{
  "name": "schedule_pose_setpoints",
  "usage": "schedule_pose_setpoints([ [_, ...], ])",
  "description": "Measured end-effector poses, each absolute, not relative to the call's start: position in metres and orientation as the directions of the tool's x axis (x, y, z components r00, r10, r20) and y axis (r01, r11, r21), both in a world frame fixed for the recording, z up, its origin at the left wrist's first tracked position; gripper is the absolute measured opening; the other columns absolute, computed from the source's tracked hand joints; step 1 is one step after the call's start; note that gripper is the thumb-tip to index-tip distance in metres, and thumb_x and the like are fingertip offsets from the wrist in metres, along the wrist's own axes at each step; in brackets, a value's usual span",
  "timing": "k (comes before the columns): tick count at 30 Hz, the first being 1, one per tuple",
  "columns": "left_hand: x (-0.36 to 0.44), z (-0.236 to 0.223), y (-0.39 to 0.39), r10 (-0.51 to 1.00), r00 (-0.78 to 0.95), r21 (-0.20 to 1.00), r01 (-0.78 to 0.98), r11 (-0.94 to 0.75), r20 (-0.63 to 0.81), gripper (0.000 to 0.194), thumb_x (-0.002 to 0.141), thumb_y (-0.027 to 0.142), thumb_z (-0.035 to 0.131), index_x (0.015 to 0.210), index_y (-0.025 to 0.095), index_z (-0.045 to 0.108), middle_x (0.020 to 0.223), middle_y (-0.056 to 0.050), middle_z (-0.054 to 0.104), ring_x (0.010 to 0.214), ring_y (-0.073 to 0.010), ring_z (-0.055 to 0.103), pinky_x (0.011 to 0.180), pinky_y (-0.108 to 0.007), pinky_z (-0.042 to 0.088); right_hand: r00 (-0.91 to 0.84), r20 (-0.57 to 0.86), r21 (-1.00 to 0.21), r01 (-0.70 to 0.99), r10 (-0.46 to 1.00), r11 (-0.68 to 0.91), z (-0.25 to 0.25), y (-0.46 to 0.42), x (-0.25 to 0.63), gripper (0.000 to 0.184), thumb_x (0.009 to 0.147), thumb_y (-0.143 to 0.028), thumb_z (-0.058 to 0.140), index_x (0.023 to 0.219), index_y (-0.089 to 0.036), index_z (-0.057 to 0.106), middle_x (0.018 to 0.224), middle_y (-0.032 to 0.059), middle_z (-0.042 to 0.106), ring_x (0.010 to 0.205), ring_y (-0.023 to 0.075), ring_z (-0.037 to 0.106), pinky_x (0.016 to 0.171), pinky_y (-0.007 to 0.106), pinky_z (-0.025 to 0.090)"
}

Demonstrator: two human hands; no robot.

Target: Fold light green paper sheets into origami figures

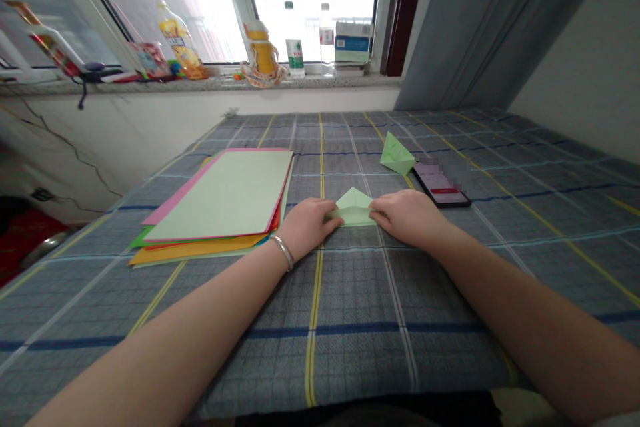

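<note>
A small sheet of light green folded paper (354,215) lies on the plaid cloth in front of me, its top coming to a point and a crease running across it. My left hand (310,223), with a silver bangle at the wrist, pinches its left end. At the right end my right hand (403,213) is closed on it in the same way. Beyond my right hand sits a folded green paper piece (397,155) with a pointed tip. It is beside a phone (441,185) with a lit screen.
A stack of coloured paper sheets (225,193) lies to the left, pale green on top. Behind the plaid-covered surface (350,293), a windowsill (215,84) carries a yellow drink bottle (181,43), a yellow cup (262,50), a clear bottle (327,37) and boxes (353,45).
</note>
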State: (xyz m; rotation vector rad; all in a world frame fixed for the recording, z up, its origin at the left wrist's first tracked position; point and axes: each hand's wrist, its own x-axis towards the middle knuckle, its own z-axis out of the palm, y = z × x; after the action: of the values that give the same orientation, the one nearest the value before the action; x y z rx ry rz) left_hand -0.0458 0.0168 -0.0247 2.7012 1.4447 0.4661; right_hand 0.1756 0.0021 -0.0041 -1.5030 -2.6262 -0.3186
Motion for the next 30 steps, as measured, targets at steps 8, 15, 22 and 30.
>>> schedule_pose_setpoints([
  [8, -0.046, -0.029, 0.025, 0.831, 0.509, 0.229, 0.801, -0.553, 0.224, 0.022, 0.084, 0.037, 0.059, 0.080, 0.016, 0.063, 0.084, -0.005, 0.063, 0.081, -0.0190, 0.058, 0.076, -0.030, 0.044, -0.503, 0.213, 0.094, 0.864, 0.837, 0.495, -0.018, 0.015, 0.177, 0.025, 0.090, -0.035, 0.047, 0.082, -0.019, 0.064, 0.087, 0.0040, 0.067, 0.082, 0.0188, 0.060, 0.069, 0.030, 0.036],
  [15, -0.046, -0.028, 0.027, 0.870, 0.450, 0.233, 0.841, -0.488, 0.200, 0.022, 0.082, 0.038, 0.062, 0.077, 0.017, 0.062, 0.085, -0.004, 0.061, 0.080, -0.0187, 0.058, 0.075, -0.029, 0.045, -0.476, 0.234, 0.076, 0.878, 0.848, 0.472, -0.025, 0.020, 0.172, 0.019, 0.087, -0.032, 0.051, 0.082, -0.018, 0.062, 0.088, 0.0054, 0.066, 0.085, 0.0197, 0.058, 0.073, 0.030, 0.035],
  [22, -0.047, -0.031, 0.028, 0.876, 0.441, 0.252, 0.840, -0.480, 0.197, 0.024, 0.080, 0.039, 0.063, 0.083, 0.016, 0.064, 0.090, -0.005, 0.059, 0.084, -0.0198, 0.058, 0.080, -0.031, 0.046, -0.460, 0.280, -0.026, 0.873, 0.842, 0.486, -0.030, 0.022, 0.168, 0.022, 0.087, -0.034, 0.054, 0.100, -0.019, 0.064, 0.098, 0.0058, 0.065, 0.095, 0.0220, 0.057, 0.082, 0.033, 0.036],
  [30, -0.056, -0.027, 0.034, 0.857, 0.493, 0.298, 0.805, -0.514, 0.147, 0.038, 0.076, 0.043, 0.067, 0.098, 0.012, 0.066, 0.107, -0.010, 0.057, 0.097, -0.0211, 0.058, 0.093, -0.030, 0.044, -0.408, 0.273, -0.143, 0.879, 0.871, 0.456, -0.038, 0.029, 0.160, 0.028, 0.083, -0.044, 0.060, 0.095, -0.019, 0.064, 0.100, 0.0062, 0.064, 0.096, 0.0222, 0.056, 0.083, 0.033, 0.039],
])
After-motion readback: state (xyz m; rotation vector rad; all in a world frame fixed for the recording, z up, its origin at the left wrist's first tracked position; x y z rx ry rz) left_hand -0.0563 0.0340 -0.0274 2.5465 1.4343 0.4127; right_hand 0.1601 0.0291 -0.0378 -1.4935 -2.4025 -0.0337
